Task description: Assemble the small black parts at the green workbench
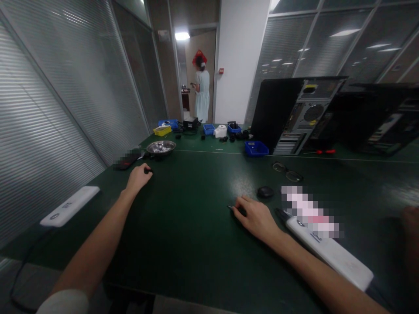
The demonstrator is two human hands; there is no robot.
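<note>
Fingers of the left hand (pixel 137 178) pinch a small black piece (pixel 148 171) near the left edge of the desk (pixel 183 218), while those of the right hand (pixel 257 216) clasp a thin pointed tool (pixel 230 207) nearer the front edge, beside a black mouse (pixel 265 192).

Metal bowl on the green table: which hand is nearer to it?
Left. The left hand is in front of the bowl, slightly leftward; the right hand is far to its right, lower in view.
</note>
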